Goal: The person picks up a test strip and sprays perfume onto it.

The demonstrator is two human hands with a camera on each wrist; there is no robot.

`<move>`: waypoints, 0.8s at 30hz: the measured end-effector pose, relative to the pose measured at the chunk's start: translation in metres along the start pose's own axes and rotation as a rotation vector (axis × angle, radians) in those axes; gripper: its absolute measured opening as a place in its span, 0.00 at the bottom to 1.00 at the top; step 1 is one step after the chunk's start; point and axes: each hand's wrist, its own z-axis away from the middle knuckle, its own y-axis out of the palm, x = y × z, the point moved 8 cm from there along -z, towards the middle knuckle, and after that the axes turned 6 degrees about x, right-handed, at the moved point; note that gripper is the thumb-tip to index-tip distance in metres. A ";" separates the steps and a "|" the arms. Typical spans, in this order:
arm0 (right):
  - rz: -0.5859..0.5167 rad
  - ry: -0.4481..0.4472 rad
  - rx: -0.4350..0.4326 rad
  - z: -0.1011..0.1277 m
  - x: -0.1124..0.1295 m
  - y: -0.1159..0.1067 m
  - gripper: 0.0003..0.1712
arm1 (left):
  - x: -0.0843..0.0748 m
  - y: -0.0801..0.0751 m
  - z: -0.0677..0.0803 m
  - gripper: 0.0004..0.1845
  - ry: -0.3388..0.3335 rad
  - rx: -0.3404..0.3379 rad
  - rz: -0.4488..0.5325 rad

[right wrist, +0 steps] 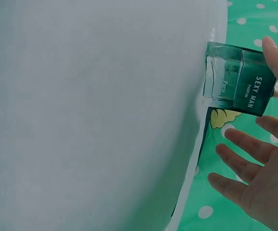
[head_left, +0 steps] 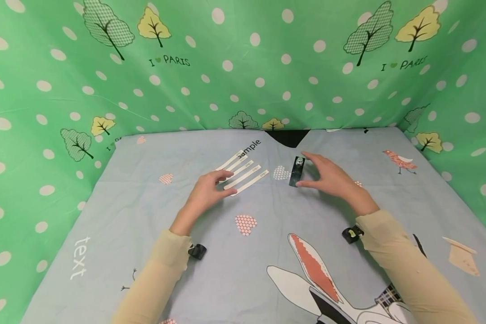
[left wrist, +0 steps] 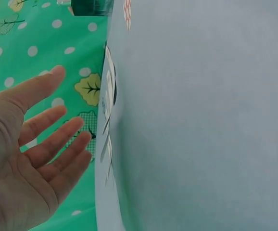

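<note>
Several narrow white paper strips with small print (head_left: pixel 249 177) lie fanned out side by side on the cloth. Over their near left ends hovers my left hand (head_left: pixel 206 191), fingers apart and relaxed, the palm holding nothing in the left wrist view. To the right stands a dark green glass perfume bottle (head_left: pixel 296 173) with a silvery spray top; its side reads "SEXY MAN" in the right wrist view. My right hand (head_left: pixel 328 177) spreads thumb and fingers around the bottle's right side. Its thumb tip is right at the glass, while the other fingers extend loosely.
A grey-blue printed cloth (head_left: pixel 202 288) covers the table, with hearts, lettering and a rabbit printed on it. Green dotted curtains (head_left: pixel 210 72) hang behind and at both sides. Black wrist cameras (head_left: pixel 197 252) are worn at both cuffs.
</note>
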 end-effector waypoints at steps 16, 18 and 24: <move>-0.028 0.009 -0.011 -0.002 0.003 0.007 0.58 | 0.000 0.008 -0.001 0.25 0.007 0.000 0.104; -0.030 0.014 -0.011 -0.002 0.003 0.007 0.57 | 0.001 0.009 -0.002 0.24 0.004 0.003 0.116; -0.038 0.017 -0.018 -0.003 0.004 0.006 0.56 | 0.003 0.012 -0.003 0.24 0.007 0.014 0.150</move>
